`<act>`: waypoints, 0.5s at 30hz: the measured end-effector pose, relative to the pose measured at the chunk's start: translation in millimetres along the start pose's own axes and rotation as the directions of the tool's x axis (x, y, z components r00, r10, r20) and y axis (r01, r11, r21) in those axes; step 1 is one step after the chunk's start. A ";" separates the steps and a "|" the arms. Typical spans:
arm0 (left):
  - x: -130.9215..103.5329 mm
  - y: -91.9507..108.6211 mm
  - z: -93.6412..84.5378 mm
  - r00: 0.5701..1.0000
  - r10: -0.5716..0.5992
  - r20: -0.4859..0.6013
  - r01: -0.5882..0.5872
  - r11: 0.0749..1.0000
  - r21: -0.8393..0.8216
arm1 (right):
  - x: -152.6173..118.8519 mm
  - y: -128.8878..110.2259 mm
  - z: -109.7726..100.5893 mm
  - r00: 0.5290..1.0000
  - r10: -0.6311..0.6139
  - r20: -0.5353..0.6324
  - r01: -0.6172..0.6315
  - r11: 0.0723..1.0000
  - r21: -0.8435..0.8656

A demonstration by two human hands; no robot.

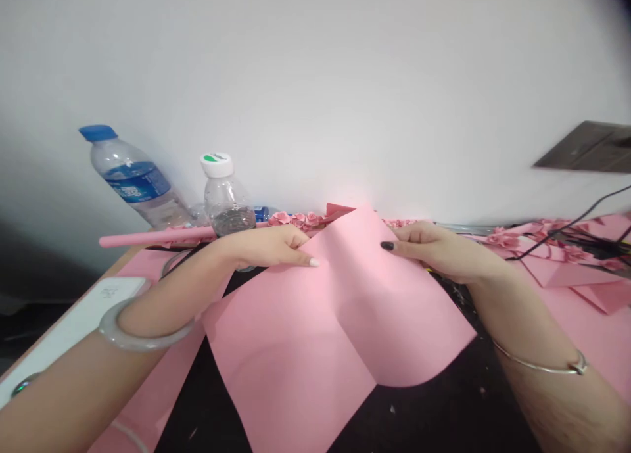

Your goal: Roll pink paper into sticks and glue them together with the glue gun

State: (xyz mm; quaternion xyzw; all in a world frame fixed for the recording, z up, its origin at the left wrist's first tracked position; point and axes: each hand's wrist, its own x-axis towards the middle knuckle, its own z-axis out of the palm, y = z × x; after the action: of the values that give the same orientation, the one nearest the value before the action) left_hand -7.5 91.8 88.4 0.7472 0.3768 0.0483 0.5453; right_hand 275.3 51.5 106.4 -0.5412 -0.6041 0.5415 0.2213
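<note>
A large sheet of pink paper point(296, 348) hangs between my two hands over the black tabletop. It bends along a line down its middle, and its right part curls. My left hand point(269, 248) pinches the upper left edge, thumb on the near face and fingers behind. On the upper right edge, my right hand point(426, 248) grips the paper in the same way, its dark-nailed thumb in front. Behind the sheet, pink paper roses point(296, 219) lie along the wall, partly hidden by my left hand and the paper.
Two plastic bottles, one blue-capped point(133, 177) and one white-capped point(227, 200), stand at the back left near a pink paper tube point(152, 237). A white device point(106, 302) lies left. More paper flowers point(542, 246) and a black cable point(566, 226) are at right.
</note>
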 end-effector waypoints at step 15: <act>-14.3 -17.3 21.3 0.917 0.198 -0.346 0.015 0.851 0.524 | -21.9 56.6 55.5 0.934 -0.025 -0.356 -0.075 0.961 -0.266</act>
State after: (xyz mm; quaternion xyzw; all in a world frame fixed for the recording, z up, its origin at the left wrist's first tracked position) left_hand -16.2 68.5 70.0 0.8586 0.4392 0.1186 0.2363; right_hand 258.3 -0.8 45.3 -0.6633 -0.6163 0.3483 0.2427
